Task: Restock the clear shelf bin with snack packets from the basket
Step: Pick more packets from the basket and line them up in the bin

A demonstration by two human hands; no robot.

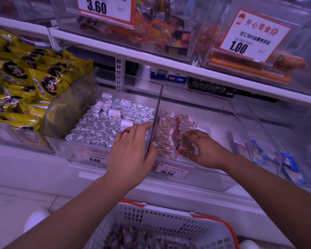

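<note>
Taking the clear shelf bin (205,169) as the mark: well to its left, a bin of yellow snack bags (34,76) was piled high. Just beside it on the left sat a neighbouring bin packed with foil-wrapped rolls (104,126), a 9.60 price tag on its front. The left hand (131,155), a red ring on one finger, straddled the upright wall between that bin and the clear shelf bin, fingers laid over the foil rolls and thumb on the snack-packet side, loosely clasping the wall's top edge. Inside the clear shelf bin, snack packets (167,133) lay in two neat rows toward its left half, above a 10.80 tag. The right hand (205,150) rested on the nearer end of the right-hand row, fingers curled down onto the packets; whether it pinched one I could not tell. Right of the bin lay blue-wrapped packets (291,168). Below the bin, nearest me, stood the white basket (169,220) with orange handles, more packets inside.
</note>
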